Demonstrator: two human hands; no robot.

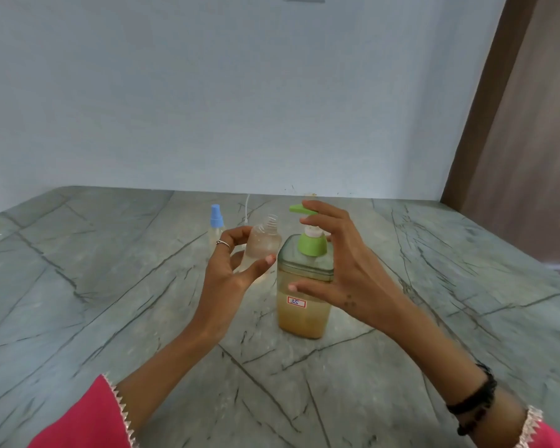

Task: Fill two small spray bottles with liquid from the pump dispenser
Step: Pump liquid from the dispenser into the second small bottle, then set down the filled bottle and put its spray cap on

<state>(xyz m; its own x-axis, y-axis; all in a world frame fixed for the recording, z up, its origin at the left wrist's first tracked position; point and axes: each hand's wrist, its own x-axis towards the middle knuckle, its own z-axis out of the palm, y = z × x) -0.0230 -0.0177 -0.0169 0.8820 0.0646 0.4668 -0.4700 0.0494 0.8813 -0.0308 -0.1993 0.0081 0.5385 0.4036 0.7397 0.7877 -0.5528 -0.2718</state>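
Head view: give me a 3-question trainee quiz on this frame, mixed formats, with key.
1. True or false: the clear spray bottle gripped by the left hand has its spray cap off.
2. Multiple choice: where are the right hand's fingers?
A. on the green pump head of the pump dispenser
B. round the blue-capped spray bottle
C. flat on the marble table
3. Fill in: the white label on the dispenser reads ____.

Key: 1 true; 2 A; 3 35.
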